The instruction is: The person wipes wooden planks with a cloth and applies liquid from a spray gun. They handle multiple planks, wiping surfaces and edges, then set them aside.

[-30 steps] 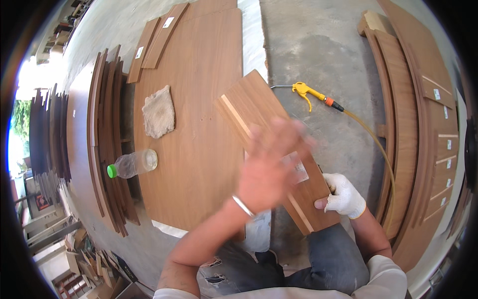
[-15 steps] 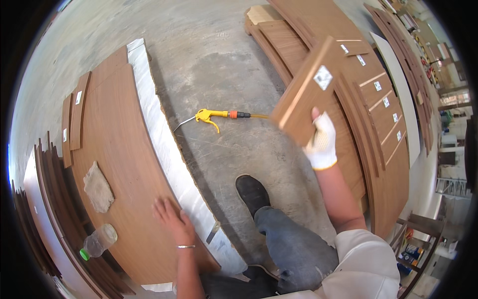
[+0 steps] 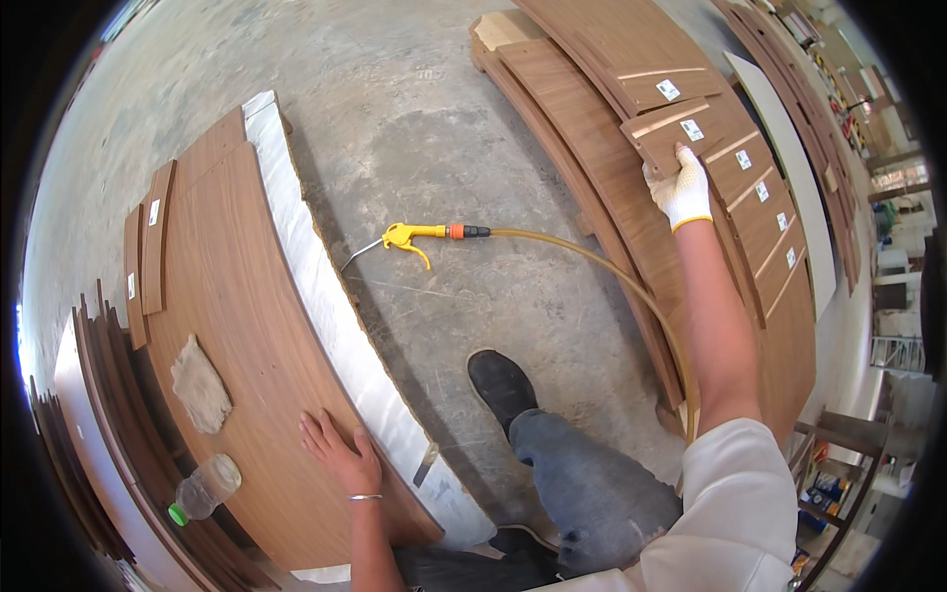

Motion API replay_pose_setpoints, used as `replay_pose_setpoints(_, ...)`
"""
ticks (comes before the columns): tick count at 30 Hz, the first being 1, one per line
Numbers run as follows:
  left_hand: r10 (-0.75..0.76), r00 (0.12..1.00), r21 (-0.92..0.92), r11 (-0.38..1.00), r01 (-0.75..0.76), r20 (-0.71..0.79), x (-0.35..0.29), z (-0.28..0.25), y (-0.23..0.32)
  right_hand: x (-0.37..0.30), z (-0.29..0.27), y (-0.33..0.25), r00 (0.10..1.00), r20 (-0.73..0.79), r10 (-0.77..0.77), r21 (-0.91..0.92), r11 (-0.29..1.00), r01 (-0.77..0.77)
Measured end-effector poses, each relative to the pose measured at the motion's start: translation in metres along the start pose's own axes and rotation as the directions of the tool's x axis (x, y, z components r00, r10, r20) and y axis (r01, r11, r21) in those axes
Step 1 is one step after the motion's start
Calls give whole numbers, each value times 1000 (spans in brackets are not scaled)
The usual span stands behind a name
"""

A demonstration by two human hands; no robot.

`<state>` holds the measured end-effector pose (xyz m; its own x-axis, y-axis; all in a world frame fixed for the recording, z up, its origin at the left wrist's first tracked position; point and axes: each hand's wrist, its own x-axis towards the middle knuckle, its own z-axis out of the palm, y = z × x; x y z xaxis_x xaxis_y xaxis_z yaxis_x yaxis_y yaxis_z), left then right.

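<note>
My bare left hand [image 3: 340, 454] lies flat, fingers spread, on a long brown wooden panel [image 3: 237, 286] at the left. A grey-beige cloth [image 3: 200, 385] rests on that panel, left of the hand. My right hand [image 3: 681, 192], in a white fingerless glove, grips the near edge of a small wooden board [image 3: 659, 136] with a white label. Its thumb is on top; its other fingers are mostly hidden. The board lies over the stacked panels at the right, in line with several similar labelled boards [image 3: 742, 185].
A yellow air blow gun [image 3: 414, 233] with an amber hose [image 3: 582, 255] lies on the concrete floor between the stacks. A clear bottle [image 3: 209, 483] with a green cap lies at the lower left. Two labelled strips [image 3: 158, 237] sit on the left panel's far side. My shoe [image 3: 501, 387] stands between the stacks.
My right hand has moved away and to the right, bringing the small board from a raised, tilted position down onto the right stack. My left hand stays on the left panel.
</note>
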<state>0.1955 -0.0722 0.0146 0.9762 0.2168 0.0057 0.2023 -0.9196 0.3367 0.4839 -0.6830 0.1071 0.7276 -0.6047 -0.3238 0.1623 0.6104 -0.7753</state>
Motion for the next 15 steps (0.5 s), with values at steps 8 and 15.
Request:
replay_pose_setpoints(8,-8,997,83,996,15,-82,-2,8,-2,-35,13,52,949,106,298,79,949,-306)
replay_pose_setpoints(15,-2,999,53,999,4,-42,1,11,1,21,-9,43,997,-24,72,132,989,-68)
